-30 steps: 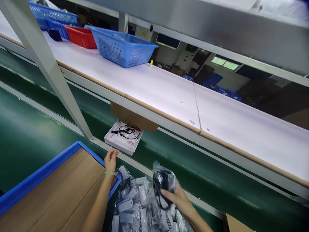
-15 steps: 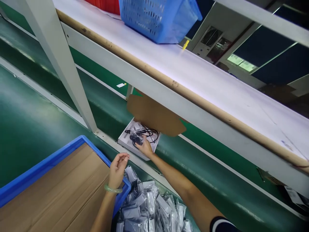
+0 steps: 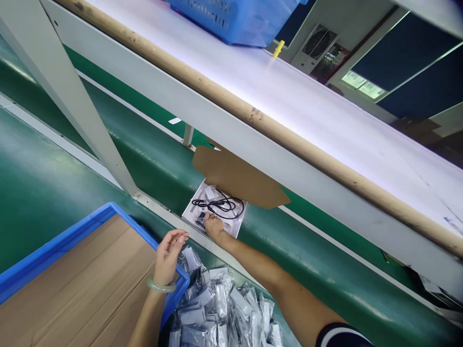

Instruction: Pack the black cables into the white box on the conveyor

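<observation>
Cardboard is lining the blue crate (image 3: 58,241) under my left forearm, and my left hand (image 3: 170,255) is resting on the crate's corner rim, fingers loosely curled and gripping nothing, a pale green bangle (image 3: 161,286) sitting on that wrist. Just right of those fingers, a heap of small clear-bagged parts (image 3: 220,308) is lying between my two arms. Further right, my right hand (image 3: 214,226) is stretching out to the white open box (image 3: 213,212) on the green conveyor belt (image 3: 325,270), fingertips pressing down at the box's near edge, touching a bagged black part beside the coiled black cable (image 3: 220,207); I cannot tell whether they are closing on it or only pushing it flat. I judge the bagged piece to be light, its film slippery and crinkly, so pinching the hard body inside would be surer than the loose plastic. The cable is looking limp and likely to snag. A brown cardboard flap (image 3: 238,178) is hanging past my fingertips. No writing is legible anywhere.
</observation>
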A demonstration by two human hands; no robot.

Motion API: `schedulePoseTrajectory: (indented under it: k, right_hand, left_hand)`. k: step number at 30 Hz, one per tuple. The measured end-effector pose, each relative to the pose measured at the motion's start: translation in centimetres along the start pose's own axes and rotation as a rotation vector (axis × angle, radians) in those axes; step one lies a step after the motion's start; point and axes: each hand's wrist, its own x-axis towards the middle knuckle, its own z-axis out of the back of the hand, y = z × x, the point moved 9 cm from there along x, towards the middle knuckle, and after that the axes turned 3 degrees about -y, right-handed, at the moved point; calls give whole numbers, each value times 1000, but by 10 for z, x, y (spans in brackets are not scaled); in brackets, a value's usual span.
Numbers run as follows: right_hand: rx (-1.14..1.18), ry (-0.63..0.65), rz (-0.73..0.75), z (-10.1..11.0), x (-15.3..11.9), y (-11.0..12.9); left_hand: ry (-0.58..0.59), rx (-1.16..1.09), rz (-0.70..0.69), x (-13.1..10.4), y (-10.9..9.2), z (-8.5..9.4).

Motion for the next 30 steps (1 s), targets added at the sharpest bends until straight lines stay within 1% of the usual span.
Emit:
schedulePoseTrajectory:
  k: [5, 8, 11, 14, 17, 21, 23, 25, 27, 29, 30]
  right_hand:
    - [-122, 25, -5, -18, -5, -9]
    - [-168, 66, 43, -26, -2, -13]
    - [-177, 141, 106, -30, -4, -22]
    - [-175, 222, 155, -33, -15, -36]
    - [-173, 232, 141, -32, -28, -52]
    - [-101, 196, 163, -21, -49, -68]
    - [-44, 140, 194, -6, -58, -74]
    - [9, 29, 208, 15, -63, -81]
    - [58, -70, 223, 34, -60, -89]
    - [96, -91, 214, 43, -51, -103]
    - [108, -82, 181, 46, -45, -114]
  left_hand:
    - [-7, -6, 1, 1, 0, 3]
    - [-2, 7, -11, 0, -2, 2]
    - [4, 23, -12, -1, -4, -2]
    - [27, 63, -5, -2, -6, -8]
    - [70, 108, -12, -3, -8, -16]
    - [104, 140, -17, -2, -6, -20]
    - [116, 140, -4, -3, -3, -22]
    - [138, 146, 12, -3, 2, -24]
    - [159, 168, 15, -3, 7, -27]
    - [178, 196, -1, -3, 9, -31]
    - [183, 209, -12, -4, 9, -32]
